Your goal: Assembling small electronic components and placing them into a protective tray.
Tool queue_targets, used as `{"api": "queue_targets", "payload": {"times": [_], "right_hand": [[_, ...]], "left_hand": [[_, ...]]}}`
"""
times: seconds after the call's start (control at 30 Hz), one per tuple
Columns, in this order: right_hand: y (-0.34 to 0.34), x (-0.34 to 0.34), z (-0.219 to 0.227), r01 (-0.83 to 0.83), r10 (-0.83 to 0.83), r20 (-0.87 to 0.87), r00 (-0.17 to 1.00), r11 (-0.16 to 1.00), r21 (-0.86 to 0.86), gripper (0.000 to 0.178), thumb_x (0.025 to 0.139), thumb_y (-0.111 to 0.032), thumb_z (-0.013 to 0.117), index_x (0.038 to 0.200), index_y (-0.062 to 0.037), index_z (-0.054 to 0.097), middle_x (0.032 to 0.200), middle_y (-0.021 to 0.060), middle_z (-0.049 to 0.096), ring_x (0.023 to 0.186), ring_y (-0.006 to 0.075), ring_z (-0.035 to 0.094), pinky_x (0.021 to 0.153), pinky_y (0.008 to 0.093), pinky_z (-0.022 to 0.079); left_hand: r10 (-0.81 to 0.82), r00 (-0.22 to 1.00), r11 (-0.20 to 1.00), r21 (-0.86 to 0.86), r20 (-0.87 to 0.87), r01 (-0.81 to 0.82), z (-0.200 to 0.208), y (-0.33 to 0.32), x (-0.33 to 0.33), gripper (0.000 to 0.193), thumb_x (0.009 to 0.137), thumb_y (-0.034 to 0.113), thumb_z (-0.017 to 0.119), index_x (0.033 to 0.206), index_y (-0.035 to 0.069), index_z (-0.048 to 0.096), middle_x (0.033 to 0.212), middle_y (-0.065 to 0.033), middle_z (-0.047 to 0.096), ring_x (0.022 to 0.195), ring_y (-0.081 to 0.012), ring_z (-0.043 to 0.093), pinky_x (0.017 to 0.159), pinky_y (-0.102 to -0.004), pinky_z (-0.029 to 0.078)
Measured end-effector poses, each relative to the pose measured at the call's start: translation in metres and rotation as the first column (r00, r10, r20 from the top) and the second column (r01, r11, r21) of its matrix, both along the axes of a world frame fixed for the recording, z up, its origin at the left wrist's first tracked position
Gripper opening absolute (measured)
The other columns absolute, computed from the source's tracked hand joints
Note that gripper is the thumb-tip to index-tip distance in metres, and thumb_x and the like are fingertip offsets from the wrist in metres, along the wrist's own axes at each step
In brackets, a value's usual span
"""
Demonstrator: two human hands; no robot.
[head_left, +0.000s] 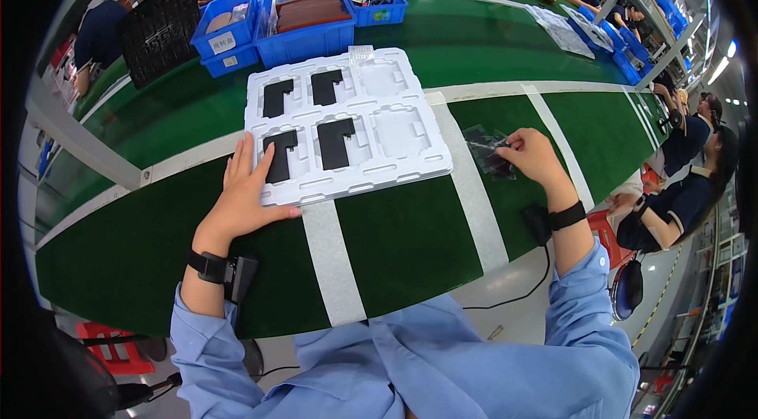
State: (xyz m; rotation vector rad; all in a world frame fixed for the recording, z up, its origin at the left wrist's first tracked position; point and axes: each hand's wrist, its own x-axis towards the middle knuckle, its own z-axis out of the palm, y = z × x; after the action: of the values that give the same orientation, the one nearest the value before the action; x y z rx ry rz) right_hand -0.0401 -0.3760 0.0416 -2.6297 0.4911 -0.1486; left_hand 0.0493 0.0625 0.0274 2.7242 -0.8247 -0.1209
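A white plastic tray with moulded pockets lies in front of me on the green table. Several flat black L-shaped pieces sit in its left and middle pockets; the two right pockets hold none. My left hand is spread open, fingers over the tray's near left corner. To the right of the tray, my right hand pinches the edge of a small clear plastic film among other thin transparent films on the table. A ridged clear plastic piece rests on the tray's far rim.
Behind the tray stand blue bins, one with reddish-brown sheets. A black tray leans at the far left, near a grey metal post. Co-workers sit across the table and along the right. White strips cross the green table.
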Motion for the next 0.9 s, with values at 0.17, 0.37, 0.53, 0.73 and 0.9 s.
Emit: {"api": "queue_targets", "payload": {"times": [0.17, 0.37, 0.53, 0.73, 0.9], "right_hand": [[0.031, 0.004, -0.013, 0.008, -0.016, -0.04, 0.999, 0.982, -0.186, 0.044, 0.065, -0.032, 0.071, 0.082, 0.0056, 0.058, 0.087, 0.0199, 0.057, 0.088, 0.0328, 0.055, 0.076, 0.0367, 0.046], [0.037, 0.002, -0.013, 0.082, -0.095, -0.092, 0.991, 0.987, -0.14, 0.053, 0.069, -0.032, 0.068, 0.102, 0.0058, 0.052, 0.102, 0.0205, 0.052, 0.097, 0.0339, 0.05, 0.08, 0.0386, 0.044], [0.05, -0.011, -0.028, -0.057, 0.057, -0.016, 0.998, 0.885, -0.462, 0.06, 0.075, -0.038, 0.062, 0.116, 0.0033, 0.048, 0.109, 0.0212, 0.05, 0.107, 0.0328, 0.044, 0.084, 0.0422, 0.041], [0.042, -0.01, -0.02, -0.216, 0.225, -0.015, 0.974, 0.913, -0.347, 0.048, 0.074, -0.028, 0.065, 0.107, 0.0055, 0.054, 0.113, 0.0215, 0.049, 0.104, 0.0328, 0.048, 0.085, 0.0367, 0.042], [0.011, 0.045, -0.01, -0.09, 0.066, -0.189, 0.98, 0.989, -0.119, 0.057, 0.061, -0.031, 0.075, 0.096, 0.0091, 0.056, 0.092, 0.023, 0.058, 0.084, 0.0312, 0.058, 0.073, 0.0355, 0.048]], "left_hand": [[0.06, 0.997, 0.998, 0.009, 0.053, -0.061, -0.01, -0.006, -0.003, 0.099, 0.06, 0.052, 0.072, 0.134, 0.002, 0.029, 0.139, -0.0316, 0.007, 0.131, -0.0416, 0.007, 0.106, -0.0438, 0.013], [0.069, 0.994, 0.998, 0.007, 0.09, -0.07, -0.008, -0.008, -0.001, 0.097, 0.06, 0.052, 0.071, 0.133, 0.002, 0.03, 0.139, -0.0319, 0.009, 0.131, -0.0416, 0.01, 0.106, -0.0426, 0.015], [0.066, 0.996, 0.997, 0.024, 0.055, -0.068, -0.014, -0.007, 0.001, 0.107, 0.058, 0.067, 0.064, 0.133, -0.001, 0.028, 0.138, -0.0339, 0.008, 0.132, -0.0405, 0.008, 0.105, -0.0473, 0.012], [0.064, 0.998, 0.993, -0.096, 0.015, -0.063, -0.013, 0.003, 0.002, 0.1, 0.063, 0.061, 0.065, 0.133, 0.0, 0.028, 0.137, -0.0338, 0.011, 0.13, -0.0418, 0.014, 0.105, -0.0447, 0.015], [0.175, 0.984, 0.94, -0.293, -0.025, -0.174, 0.005, 0.003, -0.011, 0.062, 0.079, 0.034, 0.061, 0.13, 0.005, 0.038, 0.138, -0.0249, 0.023, 0.13, -0.0367, 0.019, 0.104, -0.0392, 0.02]]}}
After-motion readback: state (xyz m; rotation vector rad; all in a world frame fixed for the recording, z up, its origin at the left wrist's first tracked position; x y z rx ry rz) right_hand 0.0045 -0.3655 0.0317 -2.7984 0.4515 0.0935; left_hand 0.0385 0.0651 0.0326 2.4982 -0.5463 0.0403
